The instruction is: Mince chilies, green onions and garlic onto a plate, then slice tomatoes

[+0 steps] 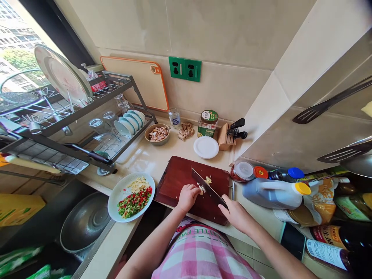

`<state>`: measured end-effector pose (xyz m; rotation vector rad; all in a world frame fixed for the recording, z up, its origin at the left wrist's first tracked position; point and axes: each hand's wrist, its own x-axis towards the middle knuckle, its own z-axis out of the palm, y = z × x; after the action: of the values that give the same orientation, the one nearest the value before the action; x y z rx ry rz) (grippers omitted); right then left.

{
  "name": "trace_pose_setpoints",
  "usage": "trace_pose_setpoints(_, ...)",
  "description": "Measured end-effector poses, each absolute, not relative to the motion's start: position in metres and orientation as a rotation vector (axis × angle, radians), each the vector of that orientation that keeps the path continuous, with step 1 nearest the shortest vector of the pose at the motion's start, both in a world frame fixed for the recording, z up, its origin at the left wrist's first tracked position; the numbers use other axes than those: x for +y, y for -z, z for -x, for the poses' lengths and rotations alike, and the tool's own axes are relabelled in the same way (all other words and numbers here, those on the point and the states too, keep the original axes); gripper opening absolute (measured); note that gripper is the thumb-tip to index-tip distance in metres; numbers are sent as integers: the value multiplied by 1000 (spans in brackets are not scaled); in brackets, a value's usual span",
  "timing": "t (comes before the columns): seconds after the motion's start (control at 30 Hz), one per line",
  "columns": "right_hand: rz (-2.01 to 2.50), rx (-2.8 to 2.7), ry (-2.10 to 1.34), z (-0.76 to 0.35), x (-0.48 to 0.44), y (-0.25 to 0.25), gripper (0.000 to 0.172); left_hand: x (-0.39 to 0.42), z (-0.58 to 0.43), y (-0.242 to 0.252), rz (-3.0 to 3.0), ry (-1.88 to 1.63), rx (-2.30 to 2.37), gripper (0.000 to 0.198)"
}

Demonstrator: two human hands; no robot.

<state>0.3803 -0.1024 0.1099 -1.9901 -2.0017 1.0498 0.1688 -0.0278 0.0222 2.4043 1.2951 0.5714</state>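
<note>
Dark metal worries me: the right hand [235,214] grips the knife [211,191], its blade slanting between both hands. The left hand [187,197] pinches a pale piece [201,190] just beside it, on the cutting board [178,175]; if that piece rolled, I'd fear nicked fingertips.
</note>
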Motion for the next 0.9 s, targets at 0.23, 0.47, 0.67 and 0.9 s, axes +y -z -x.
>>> trace_pose_setpoints(0.23,2171,-2143,-981,-372,-107,-91,15,-28,-171,-14,-2427,-619,1290,26)
trace_pose_setpoints(0.47,2066,-2130,-1057,-371,-96,-100,13,-24,-169,-4,-2446,-653,1281,24)
trace_pose_setpoints(0.67,2151,-2026,-1052,-364,-107,-83,12,-24,-168,-2,-2418,-691,1290,24)
trace_pose_setpoints(0.9,1997,-1952,-1100,-367,-108,-81,13,-26,-165,-4,-2457,-673,1274,23)
